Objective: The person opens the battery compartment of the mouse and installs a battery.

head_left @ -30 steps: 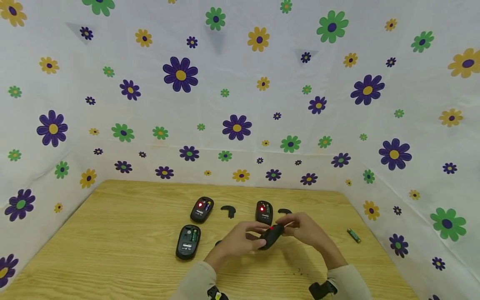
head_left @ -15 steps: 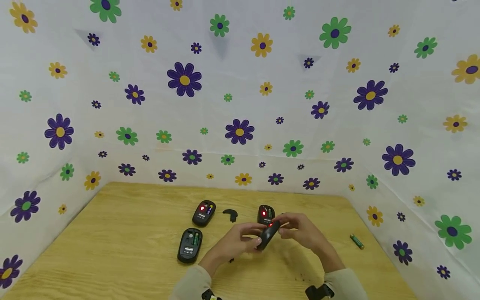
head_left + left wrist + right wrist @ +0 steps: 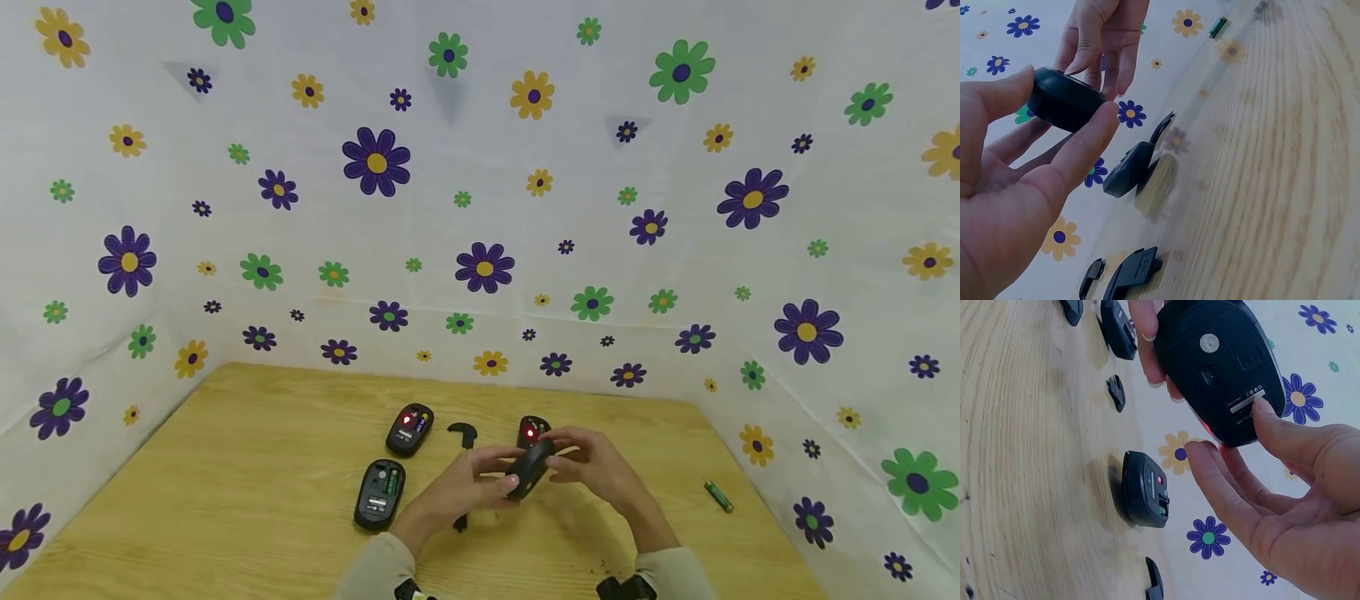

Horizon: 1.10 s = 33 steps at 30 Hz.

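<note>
A black computer mouse (image 3: 531, 470) is held up over the table, its near end pinched between thumb and fingers of my left hand (image 3: 467, 485). My right hand (image 3: 596, 468) has it by the other end, thumb on the underside near the white label. In the right wrist view, the mouse's underside (image 3: 1229, 375) shows a round pale sticker, a lens and a closed battery cover. Behind the hands lies an upturned mouse (image 3: 532, 428) with a red light, partly hidden by the right hand's fingers.
Two more upturned mice lie left, one lit red (image 3: 409, 430), one with a green battery showing (image 3: 379, 495). A loose black battery cover (image 3: 465, 433) lies beyond the left hand, another dark piece (image 3: 461, 524) under its wrist. A green battery (image 3: 718, 497) lies right.
The held mouse has tilted and shifted slightly left, and its red light no longer shows in the head view. My right hand's fingers have come over its far end. The head view has shifted slightly.
</note>
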Each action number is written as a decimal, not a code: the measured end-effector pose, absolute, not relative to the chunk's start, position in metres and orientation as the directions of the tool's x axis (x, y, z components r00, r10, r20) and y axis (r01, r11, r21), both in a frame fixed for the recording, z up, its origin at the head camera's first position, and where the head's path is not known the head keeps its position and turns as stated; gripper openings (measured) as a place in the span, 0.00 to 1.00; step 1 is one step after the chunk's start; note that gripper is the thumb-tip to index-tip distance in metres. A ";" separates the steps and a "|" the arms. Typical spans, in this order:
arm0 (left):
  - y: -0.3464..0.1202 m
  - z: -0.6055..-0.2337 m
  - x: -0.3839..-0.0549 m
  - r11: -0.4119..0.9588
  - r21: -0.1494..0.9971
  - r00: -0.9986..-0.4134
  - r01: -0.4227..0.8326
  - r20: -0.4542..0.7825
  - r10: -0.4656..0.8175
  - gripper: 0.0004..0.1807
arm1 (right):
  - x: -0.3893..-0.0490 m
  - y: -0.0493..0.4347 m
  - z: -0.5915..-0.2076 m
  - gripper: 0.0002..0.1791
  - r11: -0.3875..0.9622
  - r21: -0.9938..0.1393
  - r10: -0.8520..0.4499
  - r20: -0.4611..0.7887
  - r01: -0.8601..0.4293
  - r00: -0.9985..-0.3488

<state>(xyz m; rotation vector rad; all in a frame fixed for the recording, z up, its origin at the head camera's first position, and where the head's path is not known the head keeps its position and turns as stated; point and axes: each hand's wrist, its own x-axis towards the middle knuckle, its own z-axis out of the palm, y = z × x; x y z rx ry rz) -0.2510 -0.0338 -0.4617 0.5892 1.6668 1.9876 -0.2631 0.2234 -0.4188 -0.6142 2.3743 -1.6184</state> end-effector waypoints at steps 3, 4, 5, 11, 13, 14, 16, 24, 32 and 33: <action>-0.038 -0.462 -0.250 -0.120 0.991 -0.802 -0.063 0.021 0.596 0.30 | -0.262 0.221 -0.423 0.21 0.314 -0.919 -0.446 0.078 -0.238 -0.892; -0.039 -0.462 -0.250 -0.117 0.991 -0.805 -0.058 0.023 0.593 0.30 | -0.262 0.221 -0.423 0.20 0.319 -0.917 -0.443 0.080 -0.240 -0.893; -0.040 -0.461 -0.250 -0.113 0.992 -0.809 -0.055 0.022 0.588 0.30 | -0.262 0.221 -0.423 0.19 0.328 -0.914 -0.439 0.077 -0.240 -0.895; -0.043 -0.462 -0.250 -0.118 0.992 -0.812 -0.037 0.039 0.583 0.30 | -0.262 0.222 -0.423 0.16 0.383 -0.893 -0.417 0.060 -0.235 -0.907; -0.044 -0.463 -0.251 -0.109 0.994 -0.815 -0.015 0.051 0.578 0.29 | -0.261 0.222 -0.423 0.16 0.399 -0.883 -0.423 0.061 -0.246 -0.904; -0.044 -0.463 -0.251 -0.100 0.995 -0.819 -0.003 0.055 0.571 0.29 | -0.261 0.222 -0.422 0.16 0.410 -0.877 -0.428 0.059 -0.252 -0.902; -0.045 -0.462 -0.251 -0.079 0.997 -0.832 0.020 0.060 0.551 0.28 | -0.260 0.222 -0.422 0.16 0.426 -0.867 -0.440 0.050 -0.257 -0.897; -0.046 -0.455 -0.252 -0.019 0.997 -0.875 0.075 0.075 0.479 0.26 | -0.256 0.222 -0.416 0.18 0.447 -0.868 -0.470 -0.021 -0.218 -0.883; -0.047 -0.456 -0.251 0.025 0.995 -0.894 0.100 0.079 0.440 0.27 | -0.253 0.217 -0.415 0.17 0.480 -0.850 -0.518 -0.076 -0.216 -0.852; -0.047 -0.457 -0.251 0.029 0.995 -0.898 0.100 0.077 0.433 0.28 | -0.252 0.216 -0.415 0.17 0.482 -0.849 -0.529 -0.082 -0.219 -0.845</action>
